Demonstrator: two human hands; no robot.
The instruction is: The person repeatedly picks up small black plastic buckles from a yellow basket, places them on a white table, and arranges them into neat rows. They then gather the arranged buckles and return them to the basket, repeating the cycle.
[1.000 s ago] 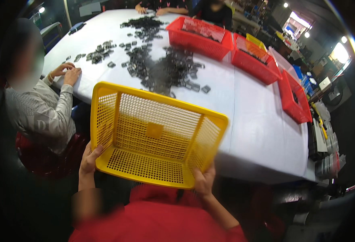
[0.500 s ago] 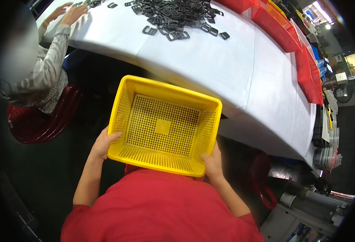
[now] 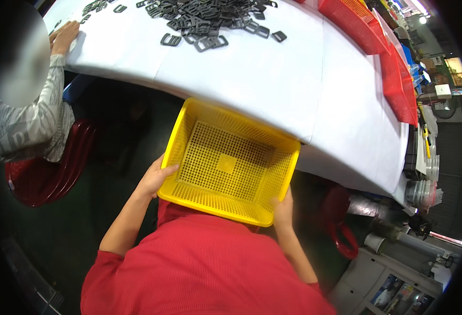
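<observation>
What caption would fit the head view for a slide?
Both hands, left hand and right hand, grip an empty yellow basket beside a white table strewn with dark buckles.

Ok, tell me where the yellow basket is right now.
In the head view the yellow basket sits centre frame, held between the left hand and right hand, just below the near edge of the white table.

The yellow basket (image 3: 230, 167) hides the fingers of both hands. The red baskets (image 3: 393, 58) and the pile of dark buckles (image 3: 210, 21) are cut by the upper edge.
</observation>
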